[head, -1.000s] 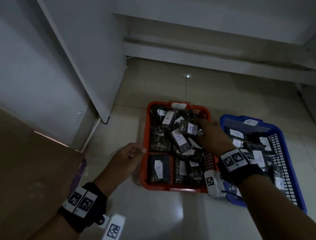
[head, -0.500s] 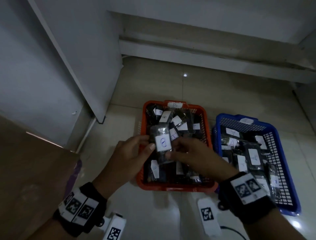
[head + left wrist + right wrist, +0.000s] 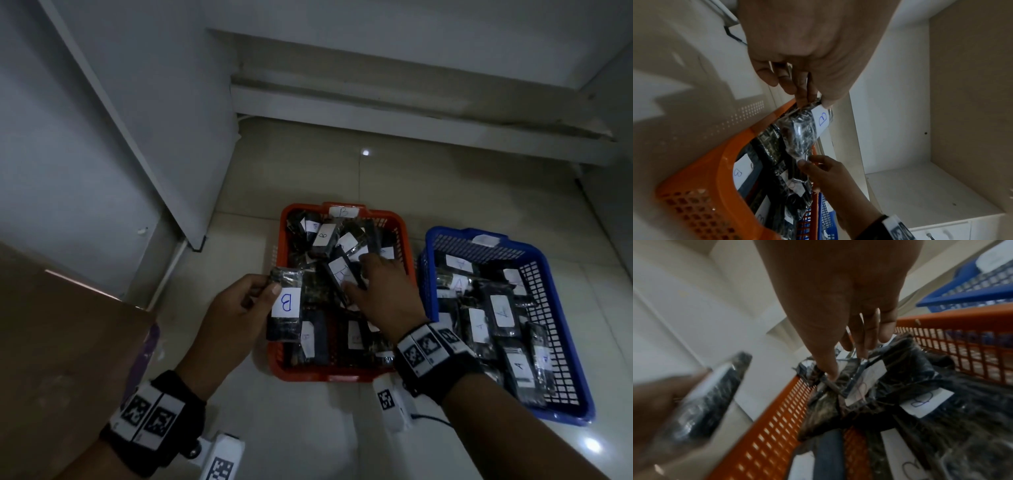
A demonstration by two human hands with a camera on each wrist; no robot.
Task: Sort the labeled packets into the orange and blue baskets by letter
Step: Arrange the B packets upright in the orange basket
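- At the lower left of the head view sits a brown cardboard surface (image 3: pixel 61 342), apart from the sorting.
- Left of centre, the left hand (image 3: pixel 233 315) pinches a dark packet marked B (image 3: pixel 286 305) between thumb and fingers, held upright just over the left rim of the orange basket (image 3: pixel 342 377).
- In the centre, the right hand (image 3: pixel 380 294) reaches into the orange basket, fingers curled onto another packet (image 3: pixel 339 274) in the pile; whether it is truly gripped or only touched, I cannot tell.
- At the right, the blue basket (image 3: pixel 568 411) holds packets marked A.
- Step in hand, as I judge it: checking letters within the orange basket, which carries a B tag. The held B packet belongs there, so the next move calls for dropping it back and reading the next label.
- The left wrist view shows the pinch on the packet's top edge; the right wrist view shows the fingertips (image 3: pixel 830 374) on crinkled wrapping, which the head view hides.
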